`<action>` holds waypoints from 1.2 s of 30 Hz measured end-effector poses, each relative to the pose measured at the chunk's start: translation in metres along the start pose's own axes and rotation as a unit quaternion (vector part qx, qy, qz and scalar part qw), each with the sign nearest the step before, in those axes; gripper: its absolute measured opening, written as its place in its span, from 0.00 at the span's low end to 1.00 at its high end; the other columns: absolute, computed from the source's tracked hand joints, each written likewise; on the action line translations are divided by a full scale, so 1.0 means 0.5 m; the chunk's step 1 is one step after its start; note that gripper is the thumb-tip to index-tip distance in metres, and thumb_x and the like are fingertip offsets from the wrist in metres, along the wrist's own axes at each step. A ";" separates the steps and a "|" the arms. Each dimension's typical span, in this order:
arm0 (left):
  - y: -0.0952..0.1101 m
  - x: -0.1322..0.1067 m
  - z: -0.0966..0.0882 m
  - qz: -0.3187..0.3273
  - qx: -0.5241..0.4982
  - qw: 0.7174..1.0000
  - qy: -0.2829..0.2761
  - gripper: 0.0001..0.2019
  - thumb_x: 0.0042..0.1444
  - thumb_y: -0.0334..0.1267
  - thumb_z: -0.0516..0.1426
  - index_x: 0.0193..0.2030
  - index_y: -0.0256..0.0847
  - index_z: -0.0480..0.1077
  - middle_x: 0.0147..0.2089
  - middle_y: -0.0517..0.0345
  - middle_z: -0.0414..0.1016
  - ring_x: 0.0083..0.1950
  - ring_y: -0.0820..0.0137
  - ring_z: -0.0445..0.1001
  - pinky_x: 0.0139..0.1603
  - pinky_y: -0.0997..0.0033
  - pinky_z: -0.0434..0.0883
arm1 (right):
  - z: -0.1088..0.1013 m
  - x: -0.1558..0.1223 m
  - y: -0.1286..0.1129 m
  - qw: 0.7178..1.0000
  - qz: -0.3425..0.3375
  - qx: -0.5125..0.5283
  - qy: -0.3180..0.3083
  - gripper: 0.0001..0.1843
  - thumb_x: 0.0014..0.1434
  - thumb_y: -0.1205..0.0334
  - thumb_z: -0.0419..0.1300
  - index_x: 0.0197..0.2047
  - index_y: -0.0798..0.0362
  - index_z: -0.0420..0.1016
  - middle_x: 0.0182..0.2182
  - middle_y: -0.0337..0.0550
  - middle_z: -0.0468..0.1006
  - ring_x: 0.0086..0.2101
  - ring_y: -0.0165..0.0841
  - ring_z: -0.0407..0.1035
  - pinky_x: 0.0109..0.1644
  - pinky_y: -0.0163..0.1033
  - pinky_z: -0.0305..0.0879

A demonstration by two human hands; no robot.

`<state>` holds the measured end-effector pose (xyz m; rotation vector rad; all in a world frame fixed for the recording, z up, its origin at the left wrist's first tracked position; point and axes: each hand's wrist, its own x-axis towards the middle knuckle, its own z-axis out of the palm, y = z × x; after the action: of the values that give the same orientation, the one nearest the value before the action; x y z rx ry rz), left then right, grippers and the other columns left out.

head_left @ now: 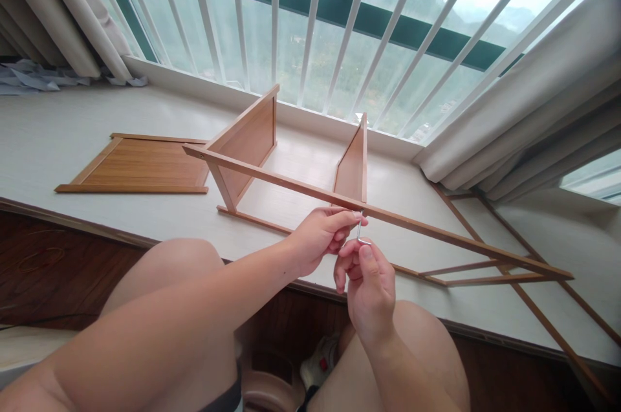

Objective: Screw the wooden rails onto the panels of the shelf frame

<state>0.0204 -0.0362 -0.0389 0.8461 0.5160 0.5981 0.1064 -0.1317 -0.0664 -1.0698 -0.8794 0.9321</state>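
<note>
A partly assembled wooden shelf frame lies on its side on the white window ledge (58, 140). Its long front rail (427, 227) runs from upper left to lower right. Two wooden panels, a left panel (250, 140) and a middle panel (353, 169), stand upright under the rail. My left hand (320, 234) pinches the rail where the middle panel meets it. My right hand (366, 279) is closed on a small metal hex key (360, 231), whose tip points up into the rail beside my left fingertips.
A loose flat wooden panel (140, 166) lies on the ledge to the left. White window bars (310, 24) and curtains (524, 114) stand behind. Thin frame bars (485, 266) extend right. My knees are below the ledge, and a white object lies on the floor.
</note>
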 end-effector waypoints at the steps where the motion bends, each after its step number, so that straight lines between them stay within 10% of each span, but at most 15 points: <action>1: -0.001 0.001 -0.001 0.000 0.002 1.000 -0.002 0.14 0.55 0.46 0.60 0.37 0.35 0.74 0.20 0.68 0.51 0.19 0.81 0.51 0.21 0.78 0.50 | 0.000 0.001 0.000 1.000 -0.001 0.003 0.003 0.18 0.68 0.52 0.49 0.34 0.55 0.71 0.23 0.37 0.69 0.18 0.24 0.59 0.22 0.33 0.54; 18: -0.002 0.004 -0.003 -0.006 0.007 1.000 0.003 0.14 0.54 0.47 0.61 0.36 0.35 0.74 0.19 0.68 0.52 0.19 0.81 0.51 0.19 0.79 0.47 | 0.002 0.007 -0.010 0.987 0.072 0.139 -0.030 0.16 0.69 0.59 0.44 0.36 0.53 0.70 0.15 0.35 0.65 0.16 0.27 0.57 0.19 0.32 0.52; 28: -0.002 0.004 0.001 -0.013 -0.004 1.000 0.011 0.15 0.52 0.47 0.63 0.34 0.34 0.73 0.19 0.67 0.53 0.19 0.81 0.53 0.19 0.80 0.48 | 0.007 0.016 -0.029 0.922 0.195 0.316 -0.111 0.19 0.69 0.61 0.39 0.34 0.51 0.68 0.15 0.33 0.60 0.15 0.26 0.51 0.19 0.31 0.51; 36: 0.003 -0.001 0.005 -0.005 -0.005 1.000 0.012 0.15 0.52 0.46 0.62 0.35 0.34 0.74 0.17 0.68 0.52 0.19 0.81 0.50 0.19 0.79 0.46 | 0.010 0.011 -0.022 0.949 0.152 0.258 -0.099 0.19 0.69 0.55 0.40 0.34 0.52 0.68 0.15 0.34 0.62 0.16 0.26 0.54 0.19 0.30 0.52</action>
<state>0.0212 -0.0368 -0.0361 0.8273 0.5387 0.6011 0.1059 -0.1273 -0.0538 -0.6698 -0.5842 1.4543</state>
